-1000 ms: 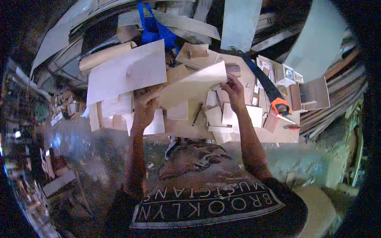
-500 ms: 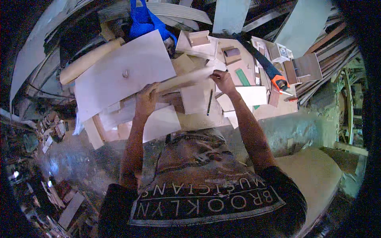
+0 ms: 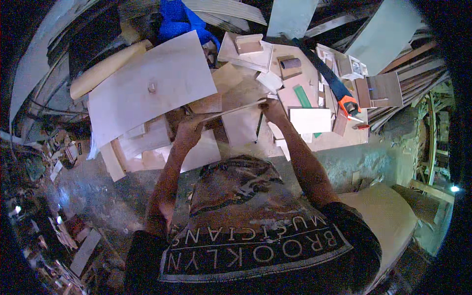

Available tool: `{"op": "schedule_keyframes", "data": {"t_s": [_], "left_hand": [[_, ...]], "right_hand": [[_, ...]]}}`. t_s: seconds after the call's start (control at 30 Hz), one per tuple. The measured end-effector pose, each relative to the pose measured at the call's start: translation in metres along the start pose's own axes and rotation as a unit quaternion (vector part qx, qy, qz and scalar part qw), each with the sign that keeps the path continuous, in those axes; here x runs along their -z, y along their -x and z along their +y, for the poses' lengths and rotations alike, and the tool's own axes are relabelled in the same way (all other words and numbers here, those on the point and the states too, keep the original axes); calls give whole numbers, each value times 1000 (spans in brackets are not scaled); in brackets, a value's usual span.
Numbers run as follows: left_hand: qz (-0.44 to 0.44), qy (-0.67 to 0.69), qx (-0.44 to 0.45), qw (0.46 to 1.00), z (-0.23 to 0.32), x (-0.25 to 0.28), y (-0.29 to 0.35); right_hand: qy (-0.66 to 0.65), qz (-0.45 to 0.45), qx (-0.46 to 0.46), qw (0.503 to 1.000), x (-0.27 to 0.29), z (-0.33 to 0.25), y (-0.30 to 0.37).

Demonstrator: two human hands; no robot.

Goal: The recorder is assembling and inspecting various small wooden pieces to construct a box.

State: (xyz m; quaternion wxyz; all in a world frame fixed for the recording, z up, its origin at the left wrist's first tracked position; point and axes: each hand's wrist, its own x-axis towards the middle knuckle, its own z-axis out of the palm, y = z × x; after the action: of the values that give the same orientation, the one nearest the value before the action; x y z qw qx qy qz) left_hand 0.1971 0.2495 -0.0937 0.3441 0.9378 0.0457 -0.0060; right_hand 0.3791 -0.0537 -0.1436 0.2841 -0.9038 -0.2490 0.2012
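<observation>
A thin, pale strip of board (image 3: 232,110) spans the space between my hands, seen almost edge-on above the worktable. My left hand (image 3: 189,132) grips its left end, fingers closed, beside the lower edge of a large white panel (image 3: 152,88). At the other end, the fingers of my right hand (image 3: 274,112) pinch the strip. A dark pencil (image 3: 258,128) lies just left of my right hand on the table. Under the strip rests a flat, pale board piece (image 3: 239,127).
Right of my hands lie a handsaw with orange handle (image 3: 349,104), a green strip (image 3: 302,96), a white rectangular piece (image 3: 310,120) and a wooden block with a dark roll (image 3: 290,64). A blue bag (image 3: 179,22) sits behind the white panel. Scrap wood (image 3: 66,152) litters the left side.
The strip has turned from showing its broad face to nearly edge-on, and sits slightly lower. Both hands have moved a little toward me while keeping hold of it.
</observation>
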Motion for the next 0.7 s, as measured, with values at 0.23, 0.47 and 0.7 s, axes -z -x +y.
{"op": "schedule_keyframes", "data": {"t_s": [0.23,0.47,0.7], "left_hand": [[-87,-78,-29,993,25,-6,-27],[-91,-61,-113,988,42,1,-50],[-289,27,-77,954,52,34,-56]], "right_hand": [[-82,174,-35,981,-9,-59,69],[64,28,-69,995,-19,-151,99],[70,200,-92,973,-19,-113,108]]}}
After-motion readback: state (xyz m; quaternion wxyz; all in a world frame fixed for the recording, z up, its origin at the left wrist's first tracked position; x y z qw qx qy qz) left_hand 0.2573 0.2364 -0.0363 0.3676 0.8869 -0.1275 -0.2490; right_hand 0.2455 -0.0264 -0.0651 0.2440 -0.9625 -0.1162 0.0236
